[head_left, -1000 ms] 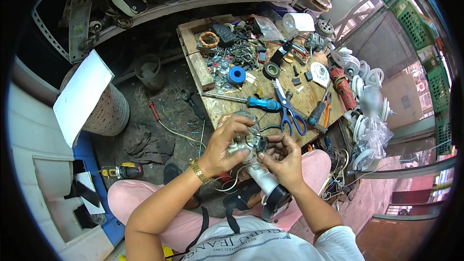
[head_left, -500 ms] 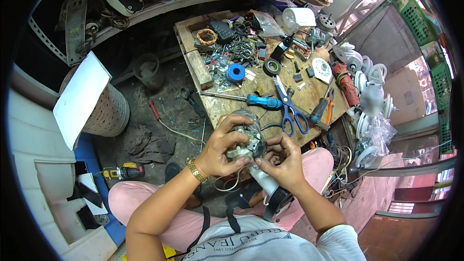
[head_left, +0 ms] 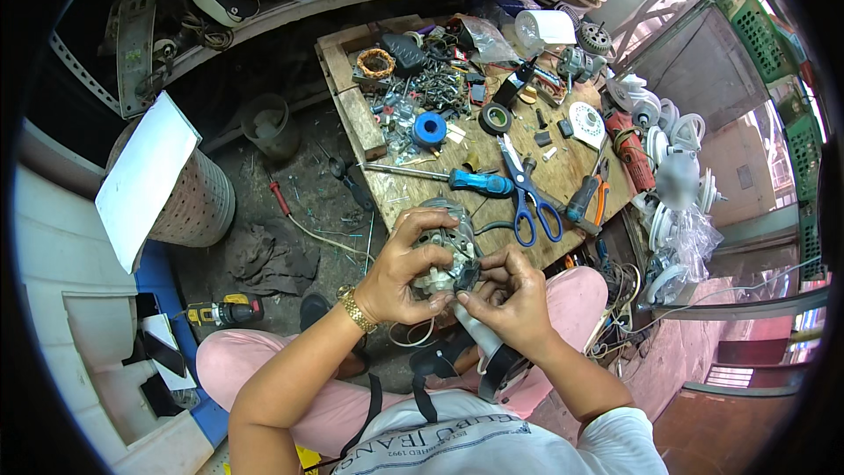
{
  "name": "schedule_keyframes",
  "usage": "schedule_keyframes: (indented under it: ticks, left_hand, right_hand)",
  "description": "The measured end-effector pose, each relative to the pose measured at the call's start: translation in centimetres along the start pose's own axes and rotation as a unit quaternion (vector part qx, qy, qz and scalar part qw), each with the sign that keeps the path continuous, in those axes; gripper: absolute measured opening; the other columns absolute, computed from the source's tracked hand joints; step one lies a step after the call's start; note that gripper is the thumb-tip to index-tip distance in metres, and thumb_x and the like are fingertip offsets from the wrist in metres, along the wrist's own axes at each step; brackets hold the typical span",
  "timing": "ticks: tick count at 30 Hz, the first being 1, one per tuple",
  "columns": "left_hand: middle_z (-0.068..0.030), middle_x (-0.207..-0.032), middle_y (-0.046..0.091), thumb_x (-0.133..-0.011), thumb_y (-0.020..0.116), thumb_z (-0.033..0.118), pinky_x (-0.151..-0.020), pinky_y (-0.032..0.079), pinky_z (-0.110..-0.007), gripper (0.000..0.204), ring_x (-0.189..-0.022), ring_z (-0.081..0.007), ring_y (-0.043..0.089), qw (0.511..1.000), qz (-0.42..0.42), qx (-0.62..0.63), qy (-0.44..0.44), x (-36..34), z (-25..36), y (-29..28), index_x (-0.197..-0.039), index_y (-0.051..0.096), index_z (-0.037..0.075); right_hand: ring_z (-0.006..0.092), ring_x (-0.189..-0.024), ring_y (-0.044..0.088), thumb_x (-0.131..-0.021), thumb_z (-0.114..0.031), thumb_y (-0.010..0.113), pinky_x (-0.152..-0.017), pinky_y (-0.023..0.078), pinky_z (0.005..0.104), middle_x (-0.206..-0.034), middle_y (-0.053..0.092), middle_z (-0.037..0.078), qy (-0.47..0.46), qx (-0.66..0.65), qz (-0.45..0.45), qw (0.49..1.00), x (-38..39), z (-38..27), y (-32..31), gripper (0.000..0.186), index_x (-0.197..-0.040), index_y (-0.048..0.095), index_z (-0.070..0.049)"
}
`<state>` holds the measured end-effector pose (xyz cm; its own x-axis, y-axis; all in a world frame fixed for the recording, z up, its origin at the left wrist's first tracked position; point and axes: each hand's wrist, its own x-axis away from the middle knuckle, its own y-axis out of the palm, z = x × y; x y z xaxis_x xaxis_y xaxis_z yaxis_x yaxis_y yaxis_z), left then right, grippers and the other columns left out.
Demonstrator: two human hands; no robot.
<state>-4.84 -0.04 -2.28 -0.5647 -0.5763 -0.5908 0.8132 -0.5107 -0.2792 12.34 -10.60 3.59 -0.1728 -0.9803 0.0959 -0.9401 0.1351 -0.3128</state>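
A fan motor [head_left: 460, 244], with a metal casing and exposed pale parts, is held over my lap near the bench's front edge. My left hand [head_left: 400, 268] wraps round its left side, fingers across the top and thumb beneath. Beside its lower right my right hand [head_left: 514, 299] is closed, thumb and fingertips pinched against a small dark part. What lies between those fingertips is too small to make out. Below the motor a white tube-like neck [head_left: 476, 331] slopes down to a dark base between my legs. A thin pale cable [head_left: 420, 341] loops under the motor.
On the wooden bench [head_left: 400, 198] lie a blue-handled screwdriver [head_left: 479, 183], scissors [head_left: 526, 202], orange-handled pliers [head_left: 603, 198], tape rolls and heaped screws. A red angle grinder [head_left: 629, 151] is at the right edge. A yellow drill [head_left: 224, 310] and dark cloth [head_left: 272, 259] are at left.
My right thumb and fingertips have shifted slightly left, closer under the motor's lower side. The left hand keeps its hold, and the motor has barely moved.
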Motion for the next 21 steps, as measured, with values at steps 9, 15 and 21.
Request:
schedule_keyframes:
  ticks: [9,15,21]
  left_hand:
    - [-0.0182,-0.124,0.053,-0.063,0.081,0.038,-0.100,0.038,-0.052,0.043,-0.120,-0.0399,0.047,1.000,-0.001,-0.014,0.012,0.1,-0.2,0.2,-0.090,0.059,0.011]
    - [-0.0149,-0.123,0.054,-0.053,0.086,0.030,-0.101,0.037,-0.052,0.046,-0.119,-0.0396,0.048,1.000,0.015,-0.009,0.000,-0.1,0.0,0.5,-0.085,0.060,0.011]
    - [-0.0140,-0.122,0.055,-0.053,0.088,0.034,-0.100,0.038,-0.052,0.048,-0.117,-0.0388,0.048,1.000,0.022,-0.007,0.004,-0.1,0.0,0.5,-0.083,0.059,0.011]
  right_hand:
    - [0.0125,-0.059,0.065,-0.073,-0.014,0.082,-0.052,0.050,0.0269,-0.071,0.066,0.010,-0.029,0.080,-0.011,0.996,0.0,0.1,-0.3,0.044,-0.100,0.052,0.005]
    - [0.0192,-0.061,0.069,-0.077,-0.022,0.081,-0.053,0.052,0.0301,-0.077,0.069,0.016,-0.031,0.083,-0.016,0.996,0.2,0.8,-0.5,0.046,-0.102,0.053,0.005]
    - [0.0201,-0.063,0.070,-0.076,-0.023,0.082,-0.055,0.052,0.0307,-0.077,0.069,0.016,-0.011,0.078,-0.041,0.996,0.1,0.3,-0.7,0.048,-0.102,0.054,0.005]
